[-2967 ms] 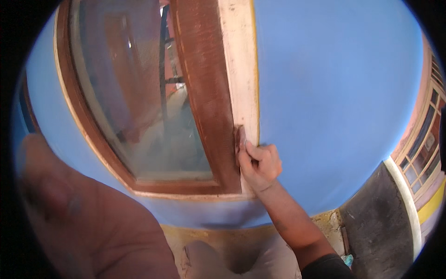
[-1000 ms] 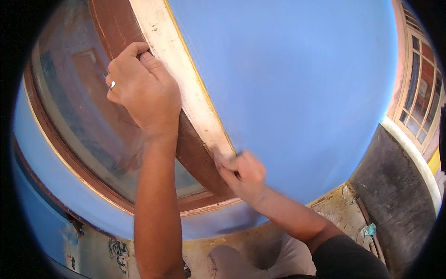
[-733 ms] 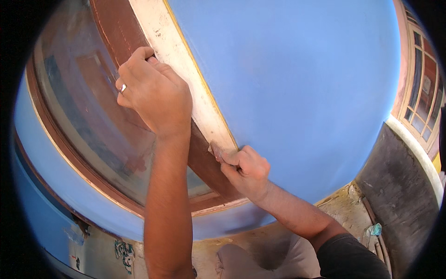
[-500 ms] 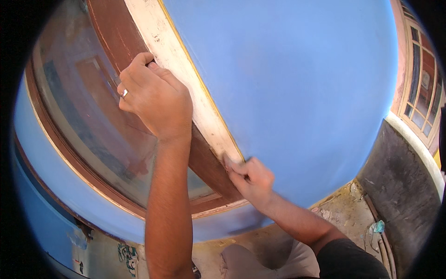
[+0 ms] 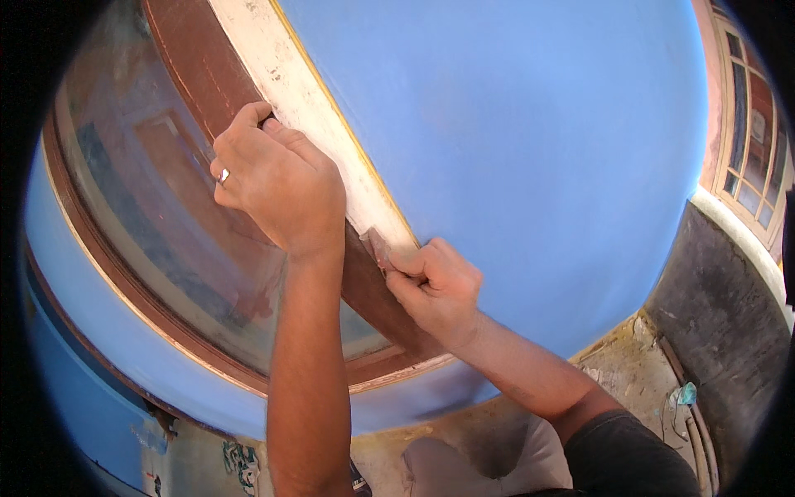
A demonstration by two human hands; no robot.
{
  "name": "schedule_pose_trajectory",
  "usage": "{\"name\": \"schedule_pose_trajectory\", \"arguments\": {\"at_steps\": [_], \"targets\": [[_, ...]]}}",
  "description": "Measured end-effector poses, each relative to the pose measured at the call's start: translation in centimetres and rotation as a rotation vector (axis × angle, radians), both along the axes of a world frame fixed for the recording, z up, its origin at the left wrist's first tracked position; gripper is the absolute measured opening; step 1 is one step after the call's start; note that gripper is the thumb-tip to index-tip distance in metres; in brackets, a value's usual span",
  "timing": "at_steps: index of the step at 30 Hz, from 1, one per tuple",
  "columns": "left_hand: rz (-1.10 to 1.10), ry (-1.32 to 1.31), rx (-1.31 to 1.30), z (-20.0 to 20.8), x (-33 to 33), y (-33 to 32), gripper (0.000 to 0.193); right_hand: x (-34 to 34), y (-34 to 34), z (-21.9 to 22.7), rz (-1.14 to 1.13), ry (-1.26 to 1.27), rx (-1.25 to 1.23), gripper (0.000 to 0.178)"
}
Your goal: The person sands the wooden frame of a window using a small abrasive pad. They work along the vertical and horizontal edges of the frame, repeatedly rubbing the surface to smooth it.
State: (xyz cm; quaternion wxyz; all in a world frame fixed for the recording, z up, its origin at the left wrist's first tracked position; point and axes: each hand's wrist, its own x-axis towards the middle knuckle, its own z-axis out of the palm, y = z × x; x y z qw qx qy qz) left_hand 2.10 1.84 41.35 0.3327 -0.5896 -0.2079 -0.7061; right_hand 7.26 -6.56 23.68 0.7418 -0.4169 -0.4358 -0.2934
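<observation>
A brown wooden window sash (image 5: 373,302) with a glass pane stands beside a pale frame strip (image 5: 308,103), which is scuffed and has a yellow edge. My left hand (image 5: 277,178), with a ring on one finger, is curled closed over the sash's edge next to the strip. Lower down, my right hand (image 5: 435,286) pinches a small, thin, reddish-grey piece of sandpaper (image 5: 377,248). The piece lies against the pale strip, near where it meets the brown wood. My right fingers partly cover it.
A smooth blue wall (image 5: 530,166) fills the right side. Another paned window (image 5: 754,132) is at the far right above a dark grey low wall (image 5: 712,306). Pipes (image 5: 702,451) and a greenish scrap (image 5: 686,394) lie on the ground at lower right.
My right hand has moved up along the pale strip with the sandpaper, toward my left hand. My left hand keeps its hold on the sash's edge.
</observation>
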Motion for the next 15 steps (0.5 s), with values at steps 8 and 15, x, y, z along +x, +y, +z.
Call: {"name": "schedule_pose_trajectory", "arguments": {"at_steps": [8, 15], "targets": [[0.027, -0.007, 0.004, 0.2, 0.2, -0.4, 0.026, -0.1, -0.7, -2.8, 0.024, -0.01, -0.022, 0.016], [0.023, -0.006, 0.004, 0.1, 0.2, -0.5, 0.025, 0.1, -0.6, -4.3, -0.05, -0.057, -0.019, 0.018]]}}
